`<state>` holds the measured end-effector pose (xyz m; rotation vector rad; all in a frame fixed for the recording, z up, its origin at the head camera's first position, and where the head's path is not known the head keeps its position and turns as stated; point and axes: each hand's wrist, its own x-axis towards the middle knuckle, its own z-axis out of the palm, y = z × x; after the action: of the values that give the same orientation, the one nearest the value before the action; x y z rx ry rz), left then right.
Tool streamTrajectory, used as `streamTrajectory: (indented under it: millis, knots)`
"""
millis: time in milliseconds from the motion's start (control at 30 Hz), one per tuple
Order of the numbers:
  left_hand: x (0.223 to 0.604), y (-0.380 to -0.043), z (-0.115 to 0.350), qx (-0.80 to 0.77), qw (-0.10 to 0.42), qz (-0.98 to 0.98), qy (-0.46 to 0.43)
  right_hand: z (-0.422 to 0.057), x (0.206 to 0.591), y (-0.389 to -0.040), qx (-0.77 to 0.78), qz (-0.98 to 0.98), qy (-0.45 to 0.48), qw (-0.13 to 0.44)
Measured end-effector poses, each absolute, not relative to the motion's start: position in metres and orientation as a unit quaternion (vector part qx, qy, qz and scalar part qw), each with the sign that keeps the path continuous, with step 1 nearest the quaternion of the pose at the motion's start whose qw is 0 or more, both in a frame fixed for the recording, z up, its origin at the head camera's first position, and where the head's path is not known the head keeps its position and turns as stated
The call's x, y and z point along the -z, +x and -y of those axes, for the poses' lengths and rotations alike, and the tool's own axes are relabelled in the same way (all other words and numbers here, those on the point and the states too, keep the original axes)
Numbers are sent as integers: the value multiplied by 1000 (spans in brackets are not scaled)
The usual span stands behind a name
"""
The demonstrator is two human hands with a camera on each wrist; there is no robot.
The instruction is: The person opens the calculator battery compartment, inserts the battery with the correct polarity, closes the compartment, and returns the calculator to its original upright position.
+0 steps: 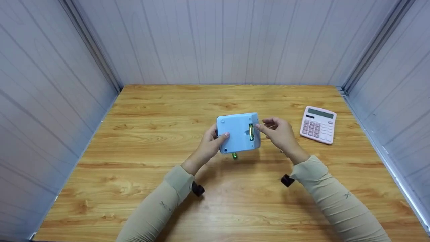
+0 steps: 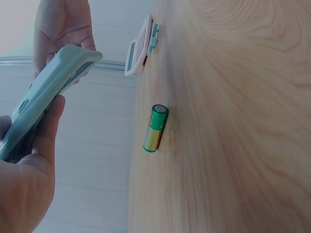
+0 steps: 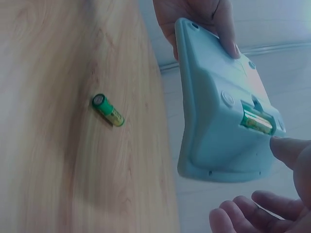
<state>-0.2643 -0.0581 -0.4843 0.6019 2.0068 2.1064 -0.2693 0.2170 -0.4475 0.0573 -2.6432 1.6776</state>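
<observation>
My left hand (image 1: 209, 144) grips a light blue calculator (image 1: 235, 133) by its left edge, thumb on the back, which faces up. A green and gold battery (image 1: 251, 132) sits in the uncovered battery slot near the right edge. Beside that slot is my right hand (image 1: 282, 135), its thumb tip at the casing and its other fingers loosely extended past the edge, holding nothing. Whether the thumb presses the casing, I cannot tell. A second green battery (image 2: 156, 128) lies on the wooden table, partly hidden by the calculator in the head view.
Face up at the right of the table (image 1: 151, 134) lies a pink calculator (image 1: 318, 125). A small teal plastic piece (image 2: 153, 38) appears near it in the left wrist view. Pale panel walls (image 1: 208, 40) enclose the table's back and sides.
</observation>
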Motion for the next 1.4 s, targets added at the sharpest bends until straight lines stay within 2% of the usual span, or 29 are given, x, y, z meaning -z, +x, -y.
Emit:
streamTrajectory:
  millis: [567, 1400]
  knots:
    - [483, -264, 60, -701, 85, -683, 185, -250, 455, -268, -469, 883, 5, 26]
    - [483, -267, 66, -700, 78, -685, 187, -291, 472, -269, -378, 926, 13, -23]
